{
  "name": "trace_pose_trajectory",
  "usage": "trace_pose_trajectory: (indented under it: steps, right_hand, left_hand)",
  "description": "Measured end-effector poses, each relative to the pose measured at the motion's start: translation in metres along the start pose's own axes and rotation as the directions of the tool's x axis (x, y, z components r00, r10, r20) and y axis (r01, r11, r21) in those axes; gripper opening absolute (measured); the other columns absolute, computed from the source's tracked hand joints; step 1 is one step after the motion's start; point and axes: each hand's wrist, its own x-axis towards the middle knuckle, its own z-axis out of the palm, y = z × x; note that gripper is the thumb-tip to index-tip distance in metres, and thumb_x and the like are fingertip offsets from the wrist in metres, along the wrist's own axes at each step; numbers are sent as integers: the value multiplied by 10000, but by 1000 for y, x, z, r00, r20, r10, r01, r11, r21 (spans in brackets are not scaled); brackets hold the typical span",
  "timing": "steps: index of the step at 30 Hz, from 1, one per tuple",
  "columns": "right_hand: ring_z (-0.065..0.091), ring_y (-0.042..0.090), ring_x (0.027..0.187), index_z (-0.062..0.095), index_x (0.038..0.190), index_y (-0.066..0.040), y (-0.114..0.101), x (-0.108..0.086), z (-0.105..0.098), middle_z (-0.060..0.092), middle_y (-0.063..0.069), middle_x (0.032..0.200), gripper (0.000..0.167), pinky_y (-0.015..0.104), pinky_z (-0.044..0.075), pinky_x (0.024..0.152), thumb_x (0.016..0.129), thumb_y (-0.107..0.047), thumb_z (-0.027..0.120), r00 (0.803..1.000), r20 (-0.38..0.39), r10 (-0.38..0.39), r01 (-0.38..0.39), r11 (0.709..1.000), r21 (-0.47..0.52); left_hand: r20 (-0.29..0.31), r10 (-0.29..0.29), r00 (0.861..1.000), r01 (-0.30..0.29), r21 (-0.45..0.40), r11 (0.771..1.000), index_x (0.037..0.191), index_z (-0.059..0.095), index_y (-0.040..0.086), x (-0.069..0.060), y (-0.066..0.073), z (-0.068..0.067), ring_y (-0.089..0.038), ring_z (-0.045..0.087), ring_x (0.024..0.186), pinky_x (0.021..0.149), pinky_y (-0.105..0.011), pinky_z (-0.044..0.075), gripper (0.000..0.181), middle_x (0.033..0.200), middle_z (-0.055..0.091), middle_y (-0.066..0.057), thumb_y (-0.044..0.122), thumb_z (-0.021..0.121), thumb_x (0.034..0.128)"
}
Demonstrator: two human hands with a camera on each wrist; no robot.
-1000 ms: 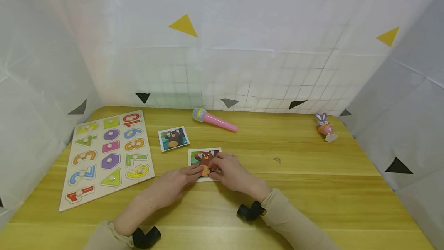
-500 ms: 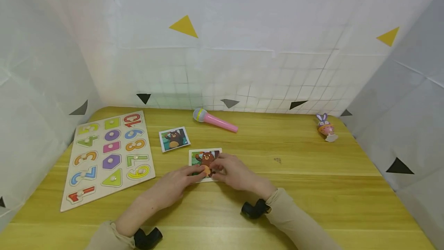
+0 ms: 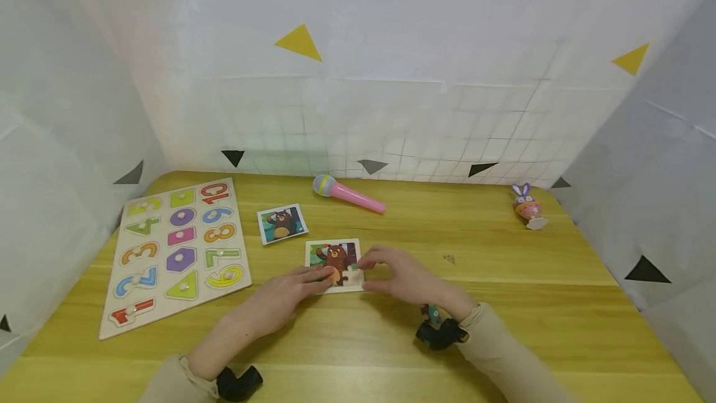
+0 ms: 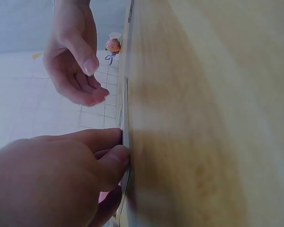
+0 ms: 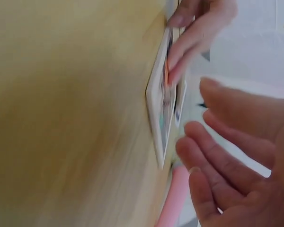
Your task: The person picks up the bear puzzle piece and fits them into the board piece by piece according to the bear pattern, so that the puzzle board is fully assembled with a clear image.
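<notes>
In the head view, a small bear jigsaw puzzle (image 3: pixel 334 258) lies in its white-edged tray (image 3: pixel 335 290). A pale gap shows at its lower right corner. My left hand (image 3: pixel 276 300) rests on the puzzle's lower left with straight fingers; its thumb (image 4: pixel 116 156) touches the tray's edge in the left wrist view. Just off the puzzle's right side, my right hand (image 3: pixel 399 273) has thumb and fingers apart, with nothing between them. A loose puzzle piece (image 3: pixel 431 314) lies under the right wrist, partly hidden by the black wrist camera (image 3: pixel 439 333).
A bear picture card (image 3: pixel 282 224) lies behind the puzzle. At left is a wooden number and shape board (image 3: pixel 178 258) with knobs. A pink toy microphone (image 3: pixel 349 194) lies at the back, a rabbit-eared toy (image 3: pixel 527 205) at the back right. White sheeting (image 3: pixel 358 111) encloses the table.
My right hand has moved right, off the puzzle, and its thumb and fingers have spread. The corner gap and the loose piece have come into view. My left hand stays in place.
</notes>
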Motion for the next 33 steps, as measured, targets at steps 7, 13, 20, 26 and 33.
trace_pose_trajectory:
  steps: [7, 13, 20, 26, 33]
  right_hand:
    - [623, 222, 1005, 689, 1181, -99, 21, -26, -23, 677, 32, 1087, 323, 421, 534, 884, 888, -207, 774, 1000, 6, 27, -27, 1000, 11]
    - [614, 204, 1005, 686, 1197, -125, 39, -46, -36, 679, 3, 1090, 375, 411, 529, 884, 863, -252, 801, 1000, 0, 32, -32, 999, -3]
    - [613, 217, 1000, 679, 1196, -117, 51, -64, -50, 685, 13, 1093, 392, 418, 518, 896, 860, -278, 802, 999, -4, 32, -31, 999, 35]
    - [633, 189, 983, 685, 1185, -121, 61, -79, -52, 688, -2, 1073, 398, 370, 535, 877, 842, -277, 815, 1000, 26, 9, -10, 999, 45]
    - [611, 143, 985, 688, 1160, -182, 77, -91, -51, 666, -42, 1083, 395, 297, 511, 884, 822, -338, 821, 999, 23, 40, -41, 998, 53]
  left_hand:
    - [4, -4, 1000, 4, -10, 1000, 1472, 524, 166, 1, 1, -1, -255, 448, 1408, 1100, -456, 439, 589, 1554, 454, 4, -101, 524, 947]
    - [-1, 6, 1000, -6, -10, 1000, 1473, 521, 156, 0, 0, -1, -260, 454, 1403, 1097, -455, 443, 591, 1549, 459, -6, -104, 536, 942]
    - [8, 9, 1000, -9, -19, 1000, 1484, 506, 160, 1, 0, -1, -253, 454, 1403, 1089, -453, 451, 670, 1556, 450, 5, -150, 558, 893]
    - [10, 9, 1000, -9, -15, 1000, 1488, 501, 165, 2, 1, -1, -249, 457, 1400, 1079, -450, 461, 715, 1556, 451, 10, -166, 584, 860]
    - [3, 8, 1000, -7, -22, 1000, 1489, 500, 163, 0, 1, -2, -252, 461, 1396, 1061, -454, 476, 690, 1556, 450, 8, -154, 582, 881]
